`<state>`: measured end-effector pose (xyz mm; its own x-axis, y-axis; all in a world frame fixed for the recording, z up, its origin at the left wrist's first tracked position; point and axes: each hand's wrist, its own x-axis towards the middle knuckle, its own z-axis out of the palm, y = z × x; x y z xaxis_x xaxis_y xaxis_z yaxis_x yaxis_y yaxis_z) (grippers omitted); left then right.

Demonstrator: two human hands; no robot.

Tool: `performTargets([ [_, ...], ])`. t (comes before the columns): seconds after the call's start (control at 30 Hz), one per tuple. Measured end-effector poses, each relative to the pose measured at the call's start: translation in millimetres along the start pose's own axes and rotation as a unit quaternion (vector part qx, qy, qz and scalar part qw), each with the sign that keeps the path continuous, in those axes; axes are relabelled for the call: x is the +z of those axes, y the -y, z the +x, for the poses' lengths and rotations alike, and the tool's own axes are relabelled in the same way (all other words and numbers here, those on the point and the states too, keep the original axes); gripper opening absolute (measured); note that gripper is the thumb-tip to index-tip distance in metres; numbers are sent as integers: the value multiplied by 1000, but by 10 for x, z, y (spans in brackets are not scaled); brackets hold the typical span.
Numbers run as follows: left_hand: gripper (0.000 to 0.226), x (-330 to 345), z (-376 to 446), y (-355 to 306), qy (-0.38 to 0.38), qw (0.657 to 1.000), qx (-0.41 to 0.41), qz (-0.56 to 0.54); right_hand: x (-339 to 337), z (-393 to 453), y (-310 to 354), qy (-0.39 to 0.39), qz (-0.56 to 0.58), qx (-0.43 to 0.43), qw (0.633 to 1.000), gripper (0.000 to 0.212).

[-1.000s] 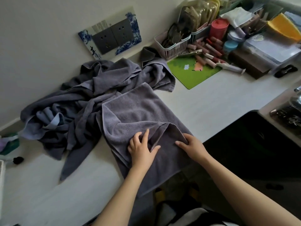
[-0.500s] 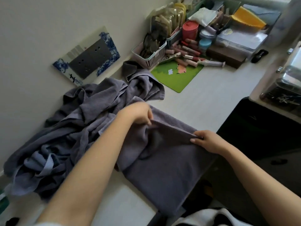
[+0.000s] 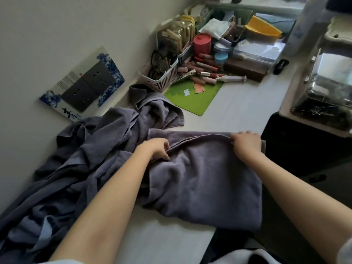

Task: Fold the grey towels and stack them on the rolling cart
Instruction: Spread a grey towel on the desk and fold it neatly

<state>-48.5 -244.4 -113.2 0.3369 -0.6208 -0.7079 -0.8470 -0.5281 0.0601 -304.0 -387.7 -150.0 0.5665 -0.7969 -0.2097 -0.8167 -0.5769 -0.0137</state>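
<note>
Grey towel (image 3: pixel 205 180) spread on the pale counter (image 3: pixel 243 109), near edge drooping over the counter's front lip below the right hand (image 3: pixel 246 144), bare counter open beyond both hands up to the green mat (image 3: pixel 194 96). Left hand (image 3: pixel 157 148) curled, pinching the top layer's folded edge; right hand clenched round the same edge at its far corner, both forearms stretched forward. Heap of unfolded towels (image 3: pixel 76 159) bunched left of the left hand.
</note>
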Motion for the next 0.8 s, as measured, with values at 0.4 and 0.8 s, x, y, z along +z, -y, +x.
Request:
performTargets([
  [0.4, 28, -199, -216, 499, -72, 970, 4, -231, -89, 738, -2, -7, 8, -182, 983, 28],
  [0.8, 57, 257, 160, 284, -167, 978, -117, -36, -2, 848, -29, 30, 55, -196, 979, 36],
])
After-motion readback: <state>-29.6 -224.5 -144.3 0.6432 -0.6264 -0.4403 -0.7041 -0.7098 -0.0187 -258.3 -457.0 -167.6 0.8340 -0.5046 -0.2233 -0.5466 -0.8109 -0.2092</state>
